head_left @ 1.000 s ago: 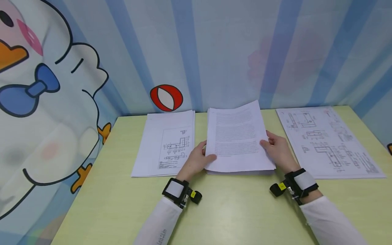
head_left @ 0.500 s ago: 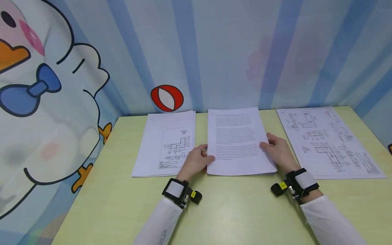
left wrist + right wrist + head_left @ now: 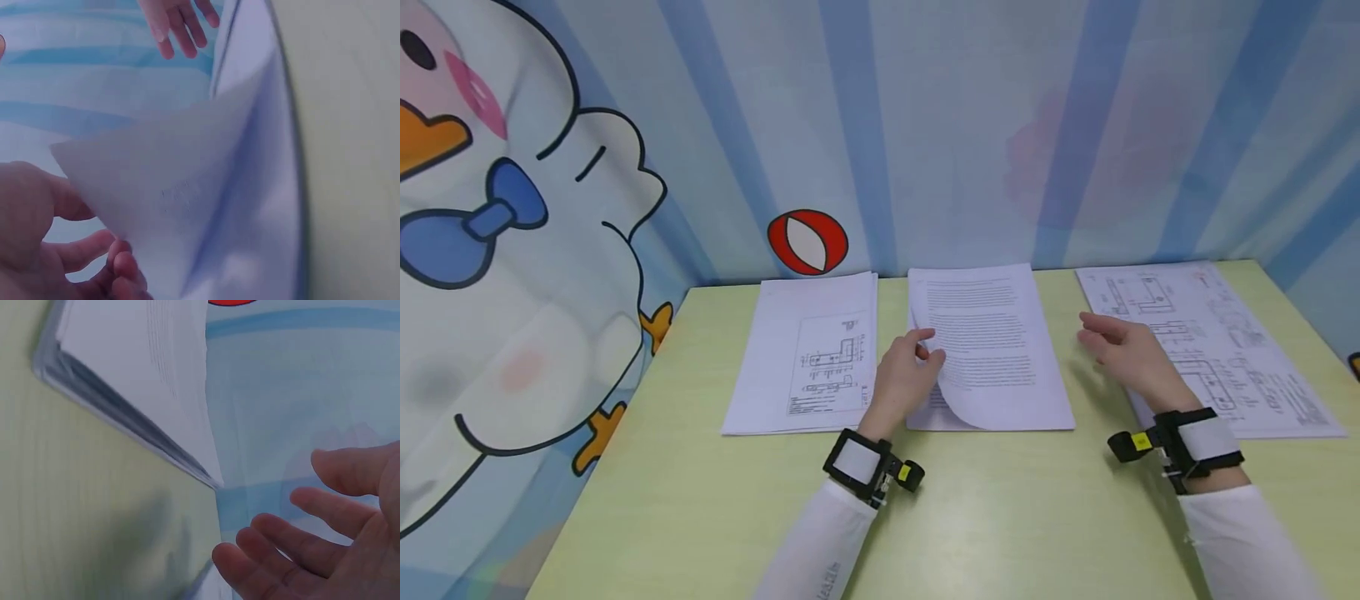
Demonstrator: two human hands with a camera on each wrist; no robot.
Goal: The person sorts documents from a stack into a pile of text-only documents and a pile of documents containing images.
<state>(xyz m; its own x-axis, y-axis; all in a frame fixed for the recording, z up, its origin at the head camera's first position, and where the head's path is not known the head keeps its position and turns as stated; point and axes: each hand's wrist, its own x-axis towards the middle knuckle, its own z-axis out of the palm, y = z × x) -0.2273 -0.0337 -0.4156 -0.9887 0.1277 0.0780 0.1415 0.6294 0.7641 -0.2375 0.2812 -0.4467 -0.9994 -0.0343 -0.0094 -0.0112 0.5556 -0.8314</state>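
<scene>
In the head view my left hand (image 3: 904, 379) is at the left edge of the middle stack of printed paper (image 3: 1052, 408). It holds up the left side of the top sheet (image 3: 992, 333), whose lower left corner curls off the pages beneath. In the left wrist view the raised sheet (image 3: 169, 175) bends across, its edge at my curled fingertips (image 3: 125, 265). My right hand (image 3: 1131, 354) holds nothing and hovers to the right of that stack, overlapping the right-hand drawing sheet in the head view. Its fingers are spread and relaxed in the right wrist view.
Left of the middle stack lies a stack of drawing sheets (image 3: 767, 358). On the right is a larger sheet with technical drawings (image 3: 1262, 367). All rest on a pale yellow-green table (image 3: 1000, 517) against a blue striped backdrop (image 3: 955, 125) with a cartoon duck.
Both hands gripped the middle stack's sides and lowered its raised pages flat. The right hand has since let go and moved right; the left has shifted inward and peeled up the top sheet's left side.
</scene>
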